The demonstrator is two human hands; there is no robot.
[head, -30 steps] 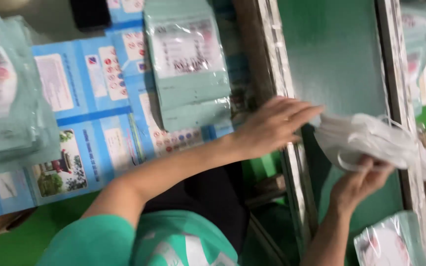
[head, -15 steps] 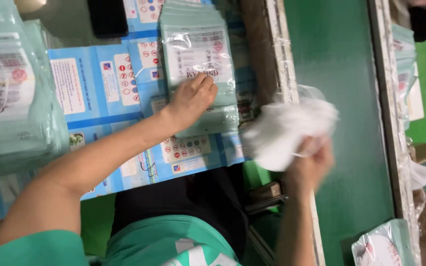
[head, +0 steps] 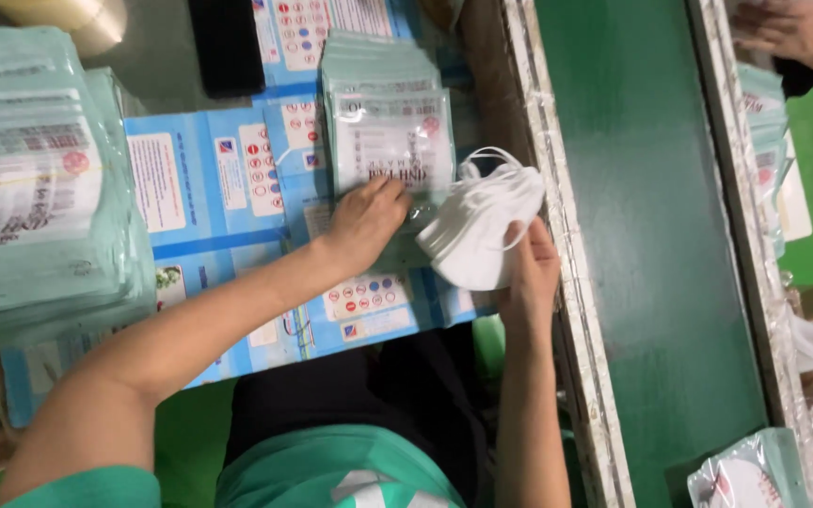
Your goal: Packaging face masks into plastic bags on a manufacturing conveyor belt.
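My right hand (head: 529,268) grips a stack of white folded face masks (head: 477,226) with ear loops, held over the edge of the worktop. My left hand (head: 366,221) rests flat on the lower end of a stack of pale green printed pouches (head: 390,132), fingers touching the top pouch. The masks sit just to the right of that pouch stack, nearly touching it.
Flat blue printed cartons (head: 237,188) cover the worktop. A tall pile of green pouches (head: 35,198) stands at the left. A green conveyor belt (head: 651,235) runs along the right, a filled pouch (head: 745,475) at its near end. Another person's hand (head: 788,33) works beyond it.
My right hand has carried the masks from the belt leftward to beside the pouch stack. My left hand came off the belt and settled on the top pouch.
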